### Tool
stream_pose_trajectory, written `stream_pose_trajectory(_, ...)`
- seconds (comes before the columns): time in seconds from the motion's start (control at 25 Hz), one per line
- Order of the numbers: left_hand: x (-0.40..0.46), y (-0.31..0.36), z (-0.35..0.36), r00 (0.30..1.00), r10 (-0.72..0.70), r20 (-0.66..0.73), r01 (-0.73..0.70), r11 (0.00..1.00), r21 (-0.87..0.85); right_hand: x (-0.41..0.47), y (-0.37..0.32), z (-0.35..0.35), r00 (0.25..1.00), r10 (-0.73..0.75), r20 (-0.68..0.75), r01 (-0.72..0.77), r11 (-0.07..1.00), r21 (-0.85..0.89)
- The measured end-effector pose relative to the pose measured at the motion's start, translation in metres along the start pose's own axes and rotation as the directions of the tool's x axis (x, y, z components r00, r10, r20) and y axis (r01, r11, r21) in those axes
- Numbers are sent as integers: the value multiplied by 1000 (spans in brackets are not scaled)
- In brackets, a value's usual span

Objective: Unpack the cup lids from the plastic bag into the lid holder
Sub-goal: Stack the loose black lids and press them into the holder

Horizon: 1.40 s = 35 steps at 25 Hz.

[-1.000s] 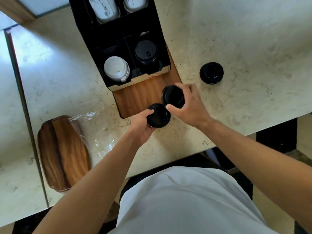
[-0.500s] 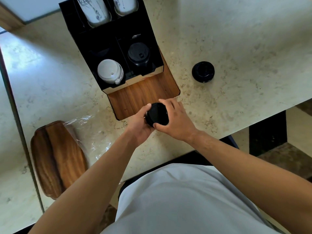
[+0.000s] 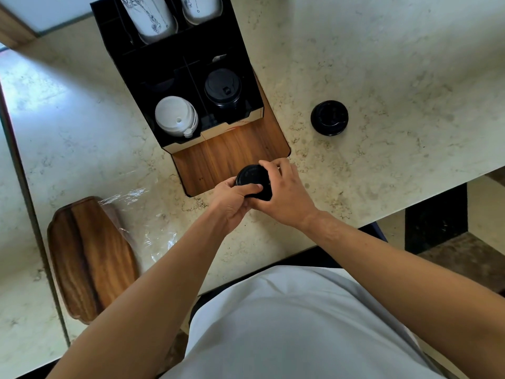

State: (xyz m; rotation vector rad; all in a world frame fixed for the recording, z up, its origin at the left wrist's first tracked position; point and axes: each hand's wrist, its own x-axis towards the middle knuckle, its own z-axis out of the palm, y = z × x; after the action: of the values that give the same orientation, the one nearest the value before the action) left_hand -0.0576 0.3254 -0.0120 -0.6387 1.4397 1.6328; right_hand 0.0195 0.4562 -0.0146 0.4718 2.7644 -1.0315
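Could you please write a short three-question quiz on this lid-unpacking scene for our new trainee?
1. True or false: both hands, left and right, grip the black lid stack.
2. Which holder compartment shows white lids? A) front left B) front right C) neither
3. Fill in: the clear plastic bag lies partly over the wooden ____.

Key
1. True: both hands close around it, over the holder's wooden base.
2. A: front left as seen; black lids fill the front right.
3. Tray. One more black lid sits apart on the counter.
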Motion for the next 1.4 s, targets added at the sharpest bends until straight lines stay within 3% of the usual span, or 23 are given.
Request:
stream_pose_trajectory(0.12, 2, 4, -2, 998, -6, -57, 3, 998, -62, 14, 18, -24, 988, -48, 145, 42, 998, 44)
stream_pose_trajectory(0.24, 6, 6, -7, 994, -16, -108, 5, 995, -102, 40, 44, -53, 1000, 18, -25, -17, 999, 50)
stream_pose_trajectory(0.32, 6, 5, -10, 992, -26, -120, 14, 995, -99, 63, 62, -70, 979, 84, -187, -98, 993, -63)
stream_pose_trajectory(0.4, 4, 3, -13, 992, -46, -117, 33, 993, -112, 83, 79, -85, 955, 153, -256, -200, 965, -169)
stream_pose_trajectory(0.6, -1, -3, -14, 988, -85, -131, 64, 985, -160, 108, 107, -101, 979, 184, -84, -201, 931, -305)
stream_pose_trajectory(0.72, -3, -3, -13, 986, -82, -143, 57, 984, -167, 109, 113, -101, 981, 186, -61, -195, 937, -291)
stream_pose_trajectory(0.96, -3, 1, -14, 985, -101, -139, 76, 982, -175, 84, 79, -94, 975, 129, -179, -159, 974, -163)
stream_pose_trajectory(1.24, -7, 1, -29, 999, -39, 17, 42, 971, -236, 17, -11, -50, 996, 21, -85, -13, 996, 88)
stream_pose_trajectory(1.4, -10, -1, -34, 997, -36, 67, 49, 978, -204, -2, -38, -24, 998, -26, -64, 28, 999, 34)
